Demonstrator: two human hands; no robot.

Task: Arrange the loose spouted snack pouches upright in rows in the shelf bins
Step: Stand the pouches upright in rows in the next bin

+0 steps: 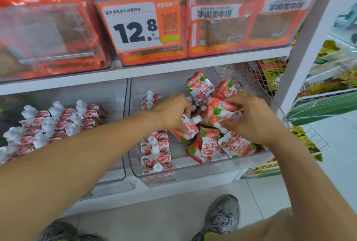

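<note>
Red-and-white spouted pouches lie jumbled in the right half of the clear right bin, flat or tilted, their white caps pointing every way. One loose pouch sits under the fingers of the left hand, which curl round it; its long axis runs roughly level with the cap pointing right, toward the other hand, so it is lying sideways and not upright. The right hand pinches a second pouch at the top of the heap, held tilted with its face turned up; where its cap lies I cannot tell. Along the bin's left wall a row already stands with caps up, running from front to back, with bare bin floor between it and the heap. That row lies to the left of both hands and just below the left hand, which is the nearer one. My judgement is that the left hand's pouch needs turning a quarter so the cap points up, then setting down beside the row. The left bin holds several filled rows, apart from the hands. Above, orange packs fill the upper shelf.
</note>
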